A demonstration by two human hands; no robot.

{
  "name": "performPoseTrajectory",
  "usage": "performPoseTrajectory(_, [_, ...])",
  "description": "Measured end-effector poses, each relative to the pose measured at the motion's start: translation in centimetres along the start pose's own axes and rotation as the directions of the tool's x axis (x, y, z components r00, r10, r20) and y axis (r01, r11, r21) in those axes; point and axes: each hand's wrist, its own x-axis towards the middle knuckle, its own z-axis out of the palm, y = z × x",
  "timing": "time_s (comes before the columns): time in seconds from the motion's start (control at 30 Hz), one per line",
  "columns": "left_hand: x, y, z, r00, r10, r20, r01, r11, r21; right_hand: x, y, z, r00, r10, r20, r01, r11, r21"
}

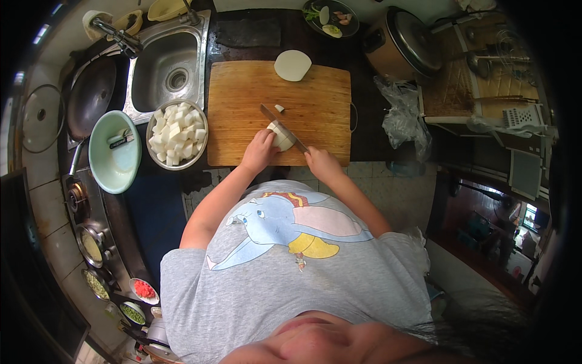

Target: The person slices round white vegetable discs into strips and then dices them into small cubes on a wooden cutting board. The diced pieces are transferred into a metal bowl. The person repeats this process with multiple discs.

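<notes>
A wooden cutting board [241, 91] lies on the dark counter in front of me. My left hand [261, 149] presses on a sectioned piece of white radish [283, 139] near the board's front edge. In my right hand [323, 163] is the handle of a kitchen knife [273, 113], its blade lying diagonally against the radish. Beyond the blade sits a small radish chunk [279, 108]. A large radish slice or end [293, 65] rests at the board's far edge. White radish cubes [176, 132] fill a round metal bowl [205, 144] left of the board.
A green basin [101, 168] holding a utensil stands left of the bowl, beside a steel sink [154, 68]. A plate of vegetable pieces [313, 29], a large lidded cooker [411, 43] and a crumpled plastic bag [400, 118] are at the right. Small bowls of chopped food stand lower left.
</notes>
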Motion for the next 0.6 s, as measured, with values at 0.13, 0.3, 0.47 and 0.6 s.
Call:
performPoseTrajectory(0.13, [0.1, -0.3, 0.2, 0.999, 0.019, 0.038, -0.02, 0.999, 0.033, 0.9, -0.2, 0.3, 0.997, 0.051, 0.055, -0.052, 0.999, 0.01])
performPoseTrajectory(0.3, [0.2, -0.5, 0.2, 0.997, 0.035, 0.063, -0.038, 0.998, 0.055, 2.8, -0.8, 0.9, 0.995, 0.065, 0.079, -0.07, 0.996, 0.063])
performPoseTrajectory(0.47, [0.1, -0.5, 0.5, 0.998, 0.04, 0.049, -0.043, 0.998, 0.049, 3.3, -0.7, 1.1, 0.995, 0.06, 0.076, -0.066, 0.995, 0.078])
performPoseTrajectory(0.6, [0.1, -0.5, 0.6, 0.998, 0.04, 0.045, -0.042, 0.998, 0.047, 3.4, -0.7, 1.7, 0.997, 0.066, 0.045, -0.07, 0.992, 0.1])
